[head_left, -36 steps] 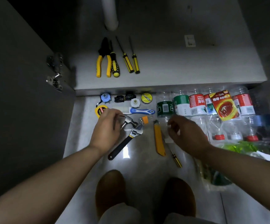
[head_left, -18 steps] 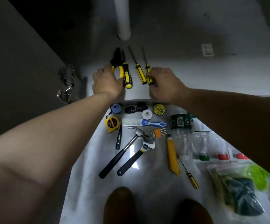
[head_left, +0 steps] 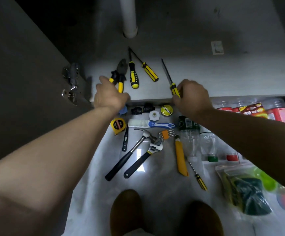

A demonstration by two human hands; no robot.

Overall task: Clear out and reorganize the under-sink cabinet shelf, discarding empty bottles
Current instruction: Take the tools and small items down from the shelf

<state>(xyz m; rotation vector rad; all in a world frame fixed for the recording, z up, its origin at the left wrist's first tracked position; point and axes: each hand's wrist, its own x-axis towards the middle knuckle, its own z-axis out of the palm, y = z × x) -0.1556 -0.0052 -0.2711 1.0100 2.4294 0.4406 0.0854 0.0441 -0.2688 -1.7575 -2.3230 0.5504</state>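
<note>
Fingers of the left hand (head_left: 111,97) curl round yellow-handled black pliers (head_left: 120,74). The right hand (head_left: 192,97) grips a slim yellow-and-black screwdriver (head_left: 173,87).

A white drain pipe (head_left: 129,17) comes down beyond and between the left grip (head_left: 111,97) and right grip (head_left: 192,97). Metal hinges (head_left: 71,75) sit on the dark cabinet door (head_left: 19,74), just left of the left grip. A pale sticker (head_left: 217,47) shows well beyond the right grip. Two brown shoes (head_left: 126,212) stand on the glossy floor (head_left: 158,184), nearer than both.

shelf (head_left: 223,79) grey | pliers (head_left: 121,74), 3 scrdrvrs (head_left: 134,77) at front | bottles (head_left: 192,142) lying, floor
</note>
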